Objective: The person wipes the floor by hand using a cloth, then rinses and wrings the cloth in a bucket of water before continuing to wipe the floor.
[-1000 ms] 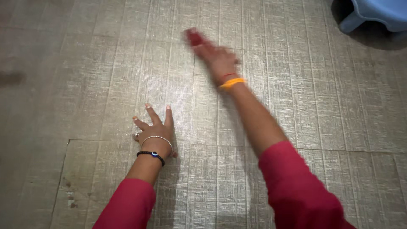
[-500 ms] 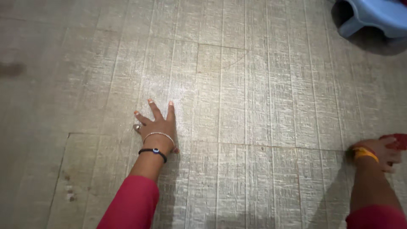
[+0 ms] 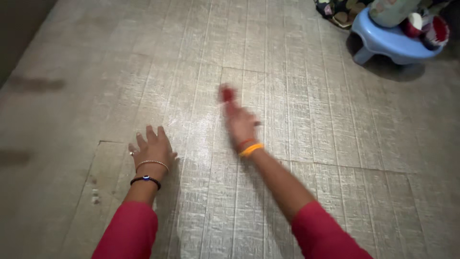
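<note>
A pale blue stool (image 3: pixel 383 43) bearing small containers (image 3: pixel 433 29) stands far right.

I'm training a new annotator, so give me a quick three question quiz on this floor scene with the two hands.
1. True or false: the left hand lies flat on the floor.
2. What colour is the small blurred thing at the right hand's fingertips?
A. red
B. green
C. white
3. Fill in: in the top right corner stands a light blue ____ with things on it.

Key:
1. True; palm down, fingers spread.
2. A, red. Motion blur hides what it is and how it is gripped.
3. Stool.
</note>
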